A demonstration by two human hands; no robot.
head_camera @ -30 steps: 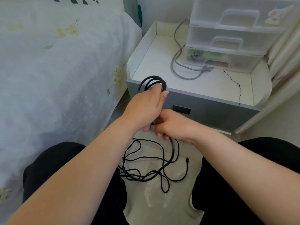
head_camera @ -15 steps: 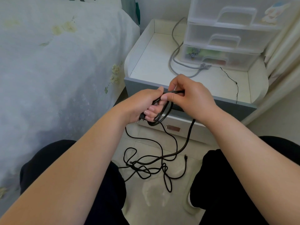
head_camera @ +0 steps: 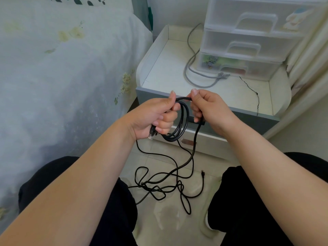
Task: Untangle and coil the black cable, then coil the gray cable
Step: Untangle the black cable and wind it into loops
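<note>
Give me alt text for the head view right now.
Both hands, left hand and right hand, grip a partly coiled black cable whose tangled rest lies on the floor. A gray cable lies uncoiled on the nightstand.

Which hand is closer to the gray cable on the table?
The right hand. It holds the black cable just in front of the gray cable, near its loop. The left hand grips the coils farther to the left of it.

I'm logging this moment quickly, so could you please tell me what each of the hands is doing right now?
Left hand: closed, gripping the coiled loops of the black cable.
Right hand: closed, pinching the same black cable at the top of the loop.
</note>
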